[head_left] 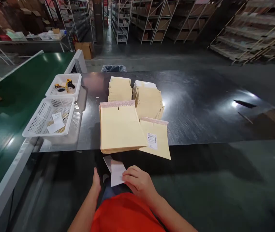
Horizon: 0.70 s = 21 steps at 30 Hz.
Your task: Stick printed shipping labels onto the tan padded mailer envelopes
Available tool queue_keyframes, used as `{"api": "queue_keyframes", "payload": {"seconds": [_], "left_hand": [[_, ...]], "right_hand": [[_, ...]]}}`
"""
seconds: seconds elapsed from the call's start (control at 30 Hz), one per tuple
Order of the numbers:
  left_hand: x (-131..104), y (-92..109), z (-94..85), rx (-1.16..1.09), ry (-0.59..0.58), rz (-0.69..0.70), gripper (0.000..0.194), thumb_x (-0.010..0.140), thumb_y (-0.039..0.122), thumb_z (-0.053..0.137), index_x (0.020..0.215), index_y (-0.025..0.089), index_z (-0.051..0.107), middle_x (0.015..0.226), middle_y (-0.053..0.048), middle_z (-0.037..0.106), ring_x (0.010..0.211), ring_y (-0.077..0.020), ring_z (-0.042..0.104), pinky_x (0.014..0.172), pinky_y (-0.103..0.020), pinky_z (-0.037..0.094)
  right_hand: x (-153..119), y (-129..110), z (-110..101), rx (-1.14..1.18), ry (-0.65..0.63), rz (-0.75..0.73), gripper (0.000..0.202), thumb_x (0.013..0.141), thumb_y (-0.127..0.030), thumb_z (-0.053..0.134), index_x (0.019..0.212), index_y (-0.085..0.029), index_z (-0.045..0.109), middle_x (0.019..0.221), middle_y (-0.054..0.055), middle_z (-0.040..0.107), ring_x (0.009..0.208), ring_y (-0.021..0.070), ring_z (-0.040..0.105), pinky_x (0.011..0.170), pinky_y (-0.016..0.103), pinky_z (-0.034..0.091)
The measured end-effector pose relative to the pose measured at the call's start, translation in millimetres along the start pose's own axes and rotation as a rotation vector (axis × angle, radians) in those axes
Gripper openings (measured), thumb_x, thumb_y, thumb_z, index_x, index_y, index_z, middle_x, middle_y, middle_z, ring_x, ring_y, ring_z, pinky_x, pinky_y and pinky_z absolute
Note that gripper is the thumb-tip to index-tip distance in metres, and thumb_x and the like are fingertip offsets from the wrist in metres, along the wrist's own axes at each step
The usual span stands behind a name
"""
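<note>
So both hands are down low in front of the orange shirt, below the near edge of the table (200, 106). The right hand (138, 182) has its fingers curled over a small white paper slip (116, 172), pinching it at the right edge, and there looks to be a second slip (107, 161) tucked behind it, though it's blurry there so I can't swear to it. The left hand (95, 182) is just left of the slip with the thumb up; honestly can't tell if it's holding anything or just hanging loose, since only a sliver shows. Right above the hands, at the near edge of the table, sits a stack of big padded mailers (120, 127), with one labelled mailer (155, 140) poking out from under it to the right, barcode sticker face up. Two more stacks of smaller mailers (147, 98) sit farther back. Off to the left are two white baskets: the near basket (43, 116) has a few paper slips in it, the far basket (64, 84) holds tape rolls. If you're handling a thin slip like that, I'd say keep the pinch light and near a corner so it doesn't crease, use the other hand to steady the bottom edge, and bring it up flat onto the table before lining it up against a mailer.
</note>
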<state>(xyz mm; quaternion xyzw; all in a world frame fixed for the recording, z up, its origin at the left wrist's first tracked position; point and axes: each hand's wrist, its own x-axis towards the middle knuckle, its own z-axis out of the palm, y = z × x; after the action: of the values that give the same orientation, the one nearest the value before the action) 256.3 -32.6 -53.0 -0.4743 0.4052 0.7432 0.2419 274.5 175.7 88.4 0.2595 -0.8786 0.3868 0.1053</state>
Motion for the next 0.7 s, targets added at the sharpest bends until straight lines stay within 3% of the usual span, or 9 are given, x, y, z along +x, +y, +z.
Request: {"api": "queue_keyframes", "payload": {"seconds": [0.07,0.13,0.23,0.3,0.33,0.43,0.53,0.63,0.7], "left_hand": [[-7,7,-13.6,0.014,0.052,0.069,0.03,0.084,0.033,0.057,0.105,0.013,0.064,0.12,-0.013,0.063,0.128,-0.025,0.045,0.103,-0.031,0.036],[-24,20,-18.7,0.051,-0.024,0.191,0.027,0.08,0.029,0.062,0.102,0.014,0.067,0.124,-0.01,0.062,0.132,-0.0226,0.04,0.107,-0.027,0.029],[-63,48,-2.7,0.293,-0.435,0.492,0.041,0.068,0.029,0.074,0.106,0.015,0.07,0.127,-0.01,0.061,0.132,-0.0277,0.039,0.112,-0.031,0.022],[-91,66,19.0,0.528,-0.688,0.572,0.053,0.055,0.023,0.083,0.106,0.017,0.071,0.12,-0.011,0.066,0.125,-0.0332,0.046,0.111,-0.037,0.026],[-104,74,30.5,0.614,-0.727,0.583,0.044,0.058,0.023,0.081,0.1,0.017,0.073,0.111,-0.011,0.07,0.115,-0.0335,0.055,0.106,-0.038,0.034],[-130,86,57.6,0.744,-0.76,0.56,0.022,0.068,0.033,0.075,0.082,0.016,0.078,0.084,-0.01,0.075,0.082,-0.0304,0.067,0.078,-0.037,0.051],[-137,89,68.8,0.808,-0.791,0.606,0.024,0.076,0.038,0.067,0.084,0.018,0.078,0.085,-0.009,0.075,0.081,-0.0293,0.068,0.075,-0.035,0.052],[-132,90,67.7,0.909,-0.824,0.628,0.026,0.079,0.042,0.063,0.082,0.022,0.079,0.083,-0.009,0.076,0.081,-0.03,0.069,0.078,-0.037,0.053],[-128,91,62.0,0.903,-0.706,0.641,0.027,0.075,0.048,0.066,0.077,0.024,0.079,0.081,-0.009,0.076,0.081,-0.0321,0.069,0.077,-0.039,0.054]], "right_hand": [[10,5,8,-0.023,-0.054,-0.028,0.018,0.089,-0.015,0.049,0.085,-0.022,0.066,0.081,0.004,0.07,0.079,0.0167,0.061,0.064,0.026,0.05],[21,5,6,-0.034,-0.102,-0.045,0.02,0.091,-0.016,0.046,0.086,-0.02,0.065,0.08,0.004,0.07,0.076,0.0159,0.062,0.063,0.025,0.049],[45,-3,-15,0.033,-0.144,-0.021,0.021,0.092,-0.018,0.044,0.088,-0.019,0.064,0.074,0.004,0.068,0.068,0.0137,0.061,0.059,0.023,0.046],[65,-11,-34,0.133,-0.108,0.065,0.019,0.092,-0.021,0.046,0.088,-0.019,0.064,0.074,0.004,0.068,0.065,0.0125,0.06,0.06,0.022,0.046],[75,-14,-43,0.183,-0.062,0.138,0.017,0.091,-0.023,0.048,0.089,-0.019,0.064,0.074,0.004,0.068,0.066,0.0125,0.061,0.061,0.022,0.047],[101,-17,-59,0.348,0.089,0.396,0.013,0.085,-0.029,0.057,0.088,-0.019,0.064,0.075,0.002,0.067,0.066,0.0127,0.06,0.058,0.022,0.048],[111,-4,-59,0.592,0.175,0.577,0.021,0.078,-0.036,0.065,0.089,-0.018,0.062,0.068,-0.001,0.062,0.057,0.0109,0.056,0.05,0.021,0.046],[98,34,-54,0.721,0.389,0.682,0.035,0.079,-0.045,0.061,0.1,-0.019,0.057,0.07,-0.001,0.063,0.053,0.0107,0.055,0.047,0.023,0.044],[73,73,-52,0.624,0.61,0.742,0.041,0.08,-0.049,0.058,0.107,-0.018,0.053,0.087,0.006,0.066,0.067,0.015,0.061,0.055,0.027,0.049]]}}
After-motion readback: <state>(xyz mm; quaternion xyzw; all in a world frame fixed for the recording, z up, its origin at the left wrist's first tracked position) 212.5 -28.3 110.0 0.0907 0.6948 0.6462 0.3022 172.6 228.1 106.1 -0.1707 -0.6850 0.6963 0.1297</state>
